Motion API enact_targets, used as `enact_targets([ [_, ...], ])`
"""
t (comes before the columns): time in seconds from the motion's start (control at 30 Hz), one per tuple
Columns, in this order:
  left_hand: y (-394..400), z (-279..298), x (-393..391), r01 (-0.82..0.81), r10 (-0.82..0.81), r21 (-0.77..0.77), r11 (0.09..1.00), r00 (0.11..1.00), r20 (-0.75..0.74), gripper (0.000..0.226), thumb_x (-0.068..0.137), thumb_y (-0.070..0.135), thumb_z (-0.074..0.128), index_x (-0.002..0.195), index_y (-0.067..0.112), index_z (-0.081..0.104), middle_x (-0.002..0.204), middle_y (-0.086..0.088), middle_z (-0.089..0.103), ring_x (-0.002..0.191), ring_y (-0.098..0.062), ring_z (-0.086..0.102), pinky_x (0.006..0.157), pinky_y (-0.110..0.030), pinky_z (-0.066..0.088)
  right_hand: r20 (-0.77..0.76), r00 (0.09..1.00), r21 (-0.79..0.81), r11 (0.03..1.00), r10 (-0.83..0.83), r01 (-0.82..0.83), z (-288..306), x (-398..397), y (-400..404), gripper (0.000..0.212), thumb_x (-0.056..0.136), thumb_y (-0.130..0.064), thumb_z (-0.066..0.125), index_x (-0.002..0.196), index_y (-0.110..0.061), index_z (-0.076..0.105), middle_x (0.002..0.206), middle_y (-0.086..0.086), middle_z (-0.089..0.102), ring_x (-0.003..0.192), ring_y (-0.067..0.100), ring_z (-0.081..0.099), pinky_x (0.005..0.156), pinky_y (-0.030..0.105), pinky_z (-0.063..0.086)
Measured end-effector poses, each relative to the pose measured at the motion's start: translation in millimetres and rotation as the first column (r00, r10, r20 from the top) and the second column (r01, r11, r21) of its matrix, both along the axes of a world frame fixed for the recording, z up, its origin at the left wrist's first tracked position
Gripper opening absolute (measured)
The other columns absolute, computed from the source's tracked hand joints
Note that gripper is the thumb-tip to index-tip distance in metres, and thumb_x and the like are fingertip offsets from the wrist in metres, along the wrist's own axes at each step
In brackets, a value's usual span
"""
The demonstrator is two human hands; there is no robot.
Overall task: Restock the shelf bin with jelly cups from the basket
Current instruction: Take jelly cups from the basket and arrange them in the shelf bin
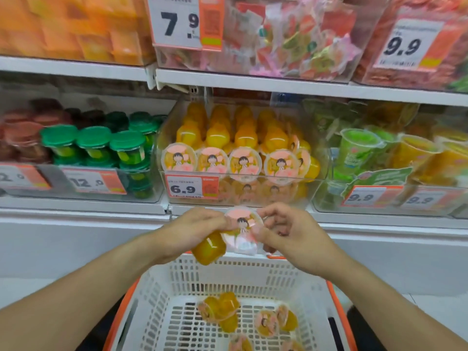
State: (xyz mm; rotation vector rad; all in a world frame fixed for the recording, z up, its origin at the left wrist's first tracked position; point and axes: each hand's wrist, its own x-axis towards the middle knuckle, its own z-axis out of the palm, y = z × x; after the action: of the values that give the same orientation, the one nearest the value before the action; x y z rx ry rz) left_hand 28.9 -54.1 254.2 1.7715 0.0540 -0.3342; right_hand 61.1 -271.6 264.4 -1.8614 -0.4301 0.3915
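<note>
Both hands gripped jelly cups above the basket (pixel 177 279) — left hand (pixel 187 231) an orange cup (pixel 209 248), right hand (pixel 291 231) pinching a lidded cup (pixel 243 229).

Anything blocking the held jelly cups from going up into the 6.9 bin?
Nothing visible. Left hand and right hand hold the jelly cups just below the shelf bin. Its clear front wall stands between, but the top is open above the front row of cups.
</note>
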Motion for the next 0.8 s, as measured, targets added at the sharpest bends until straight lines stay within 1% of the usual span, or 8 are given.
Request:
enact_targets([
  [0.1,1,0,6,-0.047,0.045,0.021,0.999,0.996,0.071,0.056,0.076,0.059,0.072,0.093,0.006,0.073,0.085,-0.015,0.066,0.078,-0.023,0.056,0.074,-0.044,0.044,-0.002,1.0,0.071,0.997,-0.024,0.025,-4,8,5,0.022,0.087,-0.016,0.072,0.102,-0.008,0.059,0.073,0.012,0.066,0.061,0.024,0.069,0.059,0.034,0.054],
  [0.13,0,0,6,-0.079,0.077,0.016,0.997,0.992,0.104,0.049,0.079,0.058,0.07,0.093,0.012,0.076,0.088,-0.017,0.07,0.079,-0.023,0.059,0.075,-0.049,0.048,0.005,0.999,0.077,0.996,-0.046,0.045,-4,9,7,0.02,0.087,-0.015,0.071,0.102,-0.01,0.058,0.071,0.013,0.067,0.061,0.025,0.069,0.059,0.035,0.055],
  [0.2,-3,-2,6,-0.141,0.137,0.018,0.99,0.978,0.156,0.035,0.081,0.053,0.065,0.094,0.024,0.079,0.092,-0.009,0.075,0.082,-0.018,0.066,0.082,-0.05,0.053,0.027,0.997,0.08,0.994,-0.073,0.071,-8,10,14,0.016,0.089,-0.012,0.069,0.101,-0.013,0.058,0.069,0.011,0.068,0.062,0.026,0.071,0.062,0.038,0.058],
  [0.3,-6,-1,6,-0.238,0.246,-0.068,0.969,0.956,0.158,0.035,0.078,0.053,0.063,0.096,0.026,0.077,0.095,0.005,0.077,0.092,-0.012,0.071,0.091,-0.04,0.053,0.057,0.987,0.178,0.974,-0.153,0.14,-11,9,24,0.017,0.089,-0.006,0.069,0.102,-0.011,0.059,0.067,0.013,0.068,0.062,0.03,0.072,0.062,0.043,0.061],
  [0.4,-6,2,9,-0.311,0.336,-0.202,0.929,0.937,0.101,0.045,0.074,0.066,0.065,0.094,0.028,0.078,0.099,0.003,0.077,0.1,-0.018,0.07,0.099,-0.045,0.05,0.085,0.965,0.311,0.927,-0.247,0.21,1,9,37,0.016,0.087,0.0,0.069,0.101,-0.005,0.062,0.066,0.018,0.069,0.06,0.032,0.071,0.059,0.04,0.06],
  [0.53,-6,14,12,-0.385,0.433,-0.343,0.857,0.898,0.076,0.035,0.085,0.053,0.06,0.074,0.024,0.078,0.08,-0.006,0.075,0.079,-0.022,0.067,0.085,-0.044,0.048,0.119,0.932,0.421,0.868,-0.342,0.264,28,24,58,0.015,0.086,0.003,0.068,0.099,-0.002,0.062,0.066,0.013,0.072,0.058,0.026,0.071,0.057,0.04,0.061],
  [0.63,-4,15,17,-0.429,0.476,-0.41,0.805,0.879,0.015,0.03,0.092,0.037,0.06,0.076,0.016,0.075,0.074,-0.006,0.072,0.075,-0.023,0.063,0.077,-0.039,0.048,0.168,0.891,0.411,0.851,-0.423,0.327,48,52,76,0.017,0.085,-0.004,0.073,0.1,-0.003,0.066,0.069,0.011,0.074,0.063,0.023,0.073,0.055,0.037,0.06],
  [0.8,0,11,27,-0.404,0.432,-0.415,0.815,0.901,-0.03,0.028,0.074,0.049,0.063,0.064,0.025,0.073,0.079,-0.002,0.07,0.079,-0.025,0.059,0.072,-0.038,0.042,0.198,0.845,0.321,0.847,-0.497,0.423,68,118,108,0.013,0.084,-0.013,0.075,0.094,-0.009,0.068,0.076,0.005,0.073,0.061,0.012,0.073,0.043,0.018,0.045],
])
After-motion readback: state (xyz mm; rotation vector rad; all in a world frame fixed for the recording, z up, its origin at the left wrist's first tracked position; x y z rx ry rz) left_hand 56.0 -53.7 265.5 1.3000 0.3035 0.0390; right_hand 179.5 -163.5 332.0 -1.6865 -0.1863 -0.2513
